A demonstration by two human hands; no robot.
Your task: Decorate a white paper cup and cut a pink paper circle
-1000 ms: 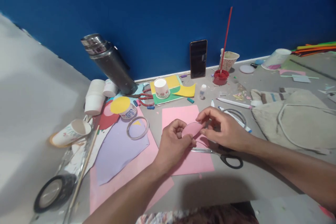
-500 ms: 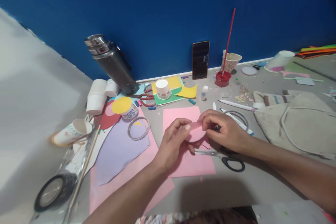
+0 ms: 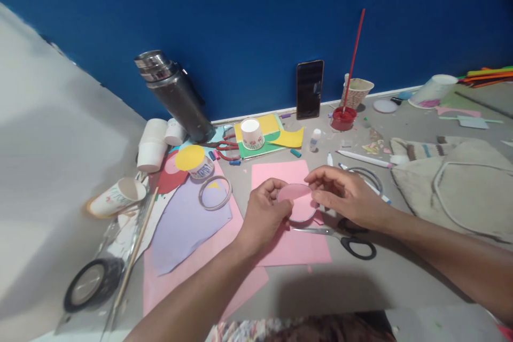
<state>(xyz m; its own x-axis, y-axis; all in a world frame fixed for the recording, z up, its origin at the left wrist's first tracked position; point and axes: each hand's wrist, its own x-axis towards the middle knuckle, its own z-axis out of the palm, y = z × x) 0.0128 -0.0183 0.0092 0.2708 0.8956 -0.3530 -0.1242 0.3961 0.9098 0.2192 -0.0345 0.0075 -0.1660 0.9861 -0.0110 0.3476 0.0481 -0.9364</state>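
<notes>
- Left hand [image 3: 262, 214] and right hand [image 3: 347, 196] pinch a pink paper circle [image 3: 297, 202] between them.
- Beneath the grip: pink sheet [image 3: 294, 246], grey floor [image 3: 360, 283].
- Black-handled scissors [image 3: 344, 240] lie just beside.
- Blue wall [image 3: 256, 21] stands beyond.

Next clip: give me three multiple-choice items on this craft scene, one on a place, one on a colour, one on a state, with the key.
1. Where do the scissors lie?
A. on the flask
B. on the floor under the right hand
C. inside a cup

2. What colour is the disc held between both hands?
A. pink
B. green
C. black

3. How is the phone placed?
A. flat, face down
B. in the left hand
C. upright against the wall

Key: 1 B, the black handles show just below the right wrist; 2 A, it matches the pink sheet beneath; 3 C, it leans on the blue wall.
</notes>
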